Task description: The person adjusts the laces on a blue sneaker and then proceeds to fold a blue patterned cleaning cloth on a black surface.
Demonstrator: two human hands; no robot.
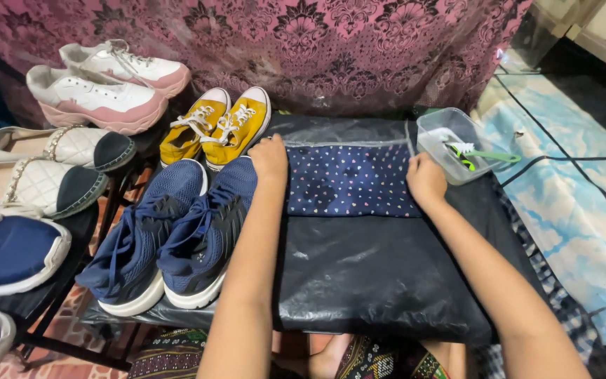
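A folded dark blue cloth with small dots point(348, 180) lies flat on a black plastic sheet point(380, 270) that covers a low table. My left hand point(269, 159) presses on the cloth's left edge, fingers closed over it. At the right edge, my right hand point(426, 180) grips the cloth the same way. Both forearms reach forward from the bottom of the view.
A pair of navy running shoes point(170, 235) stands just left of my left arm, yellow sneakers point(215, 126) behind them. White and pink sneakers point(103, 88), quilted flats and other shoes lie further left. A clear plastic tub point(457, 144) with a green-handled brush sits at the right.
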